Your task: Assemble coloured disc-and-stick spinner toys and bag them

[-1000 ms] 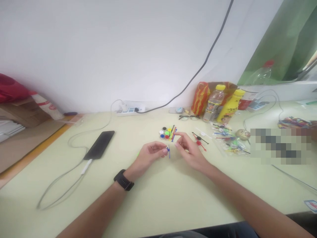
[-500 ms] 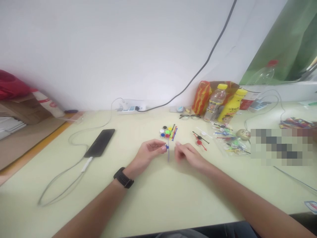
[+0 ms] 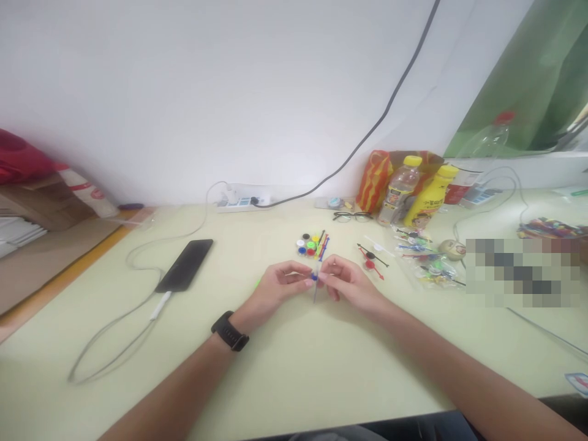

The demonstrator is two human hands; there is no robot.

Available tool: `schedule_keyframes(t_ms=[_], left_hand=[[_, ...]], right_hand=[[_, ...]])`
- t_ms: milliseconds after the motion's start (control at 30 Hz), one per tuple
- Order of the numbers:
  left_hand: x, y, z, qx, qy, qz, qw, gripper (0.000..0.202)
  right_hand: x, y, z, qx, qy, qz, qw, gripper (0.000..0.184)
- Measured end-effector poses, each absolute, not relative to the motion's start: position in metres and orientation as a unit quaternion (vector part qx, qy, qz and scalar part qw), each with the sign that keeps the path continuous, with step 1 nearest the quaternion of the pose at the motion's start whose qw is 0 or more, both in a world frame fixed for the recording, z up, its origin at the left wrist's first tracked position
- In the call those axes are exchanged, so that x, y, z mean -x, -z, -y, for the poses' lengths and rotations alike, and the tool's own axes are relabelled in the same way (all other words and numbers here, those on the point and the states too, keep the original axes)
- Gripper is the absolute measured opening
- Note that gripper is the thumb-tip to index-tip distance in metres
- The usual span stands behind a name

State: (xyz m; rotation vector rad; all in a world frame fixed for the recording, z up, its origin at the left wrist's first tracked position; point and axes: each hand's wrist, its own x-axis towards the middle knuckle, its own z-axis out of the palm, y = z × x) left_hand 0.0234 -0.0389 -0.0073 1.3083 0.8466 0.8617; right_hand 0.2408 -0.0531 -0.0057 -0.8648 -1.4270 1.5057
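Note:
My left hand [image 3: 278,289], with a black watch on its wrist, pinches a small blue disc on a thin blue stick [image 3: 315,288] just above the pale green table [image 3: 298,367]. My right hand [image 3: 346,283] meets it from the right, its fingertips pinched on the same piece. Just beyond the hands lies a cluster of small coloured discs and sticks [image 3: 312,245]. Two finished red and black stick-and-disc pieces [image 3: 371,258] lie to the right of the hands.
A black phone [image 3: 185,264] on a white cable lies at the left. A power strip [image 3: 243,199] sits against the wall. Glasses [image 3: 351,215], two yellow-capped bottles [image 3: 416,193] and a bag of coloured parts [image 3: 425,257] stand at the right.
My right hand dropped from the disc cluster, then came back left and closed on the blue piece held by my left hand. The left hand stayed nearly still.

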Motion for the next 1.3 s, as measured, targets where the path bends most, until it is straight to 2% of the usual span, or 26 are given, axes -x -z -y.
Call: schedule_keyframes(t_ms=[267, 333, 467, 500, 533, 600, 700, 733, 1000, 1300], left_hand=[[-0.024, 0.006, 0.038, -0.573, -0.391, -0.374, 0.616, 0.034], [-0.024, 0.007, 0.038, -0.573, -0.397, -0.381, 0.607, 0.034], [-0.023, 0.008, 0.036, -0.567, -0.410, -0.388, 0.600, 0.033], [-0.023, 0.008, 0.036, -0.565, -0.414, -0.388, 0.599, 0.033], [-0.022, 0.009, 0.035, -0.563, -0.417, -0.388, 0.599, 0.032], [-0.022, 0.010, 0.034, -0.555, -0.424, -0.390, 0.600, 0.032], [-0.023, 0.011, 0.033, -0.542, -0.429, -0.396, 0.605, 0.033], [-0.024, 0.011, 0.033, -0.540, -0.429, -0.397, 0.606, 0.033], [-0.022, 0.011, 0.034, -0.547, -0.426, -0.400, 0.599, 0.032], [-0.022, 0.009, 0.035, -0.557, -0.421, -0.395, 0.597, 0.033]], right_hand=[[-0.243, 0.008, 0.053, 0.356, -0.594, 0.592, 0.412, 0.038], [-0.242, 0.008, 0.054, 0.374, -0.584, 0.581, 0.425, 0.045], [-0.241, 0.009, 0.054, 0.400, -0.568, 0.555, 0.457, 0.070], [-0.242, 0.009, 0.054, 0.406, -0.564, 0.548, 0.465, 0.070], [-0.243, 0.009, 0.053, 0.409, -0.562, 0.547, 0.466, 0.061], [-0.246, 0.009, 0.052, 0.385, -0.585, 0.567, 0.435, 0.031], [-0.252, 0.007, 0.052, 0.280, -0.654, 0.597, 0.370, 0.059], [-0.253, 0.006, 0.052, 0.256, -0.667, 0.597, 0.364, 0.062], [-0.250, 0.006, 0.049, 0.278, -0.685, 0.537, 0.407, 0.041], [-0.253, 0.004, 0.049, 0.327, -0.668, 0.525, 0.414, 0.038]])
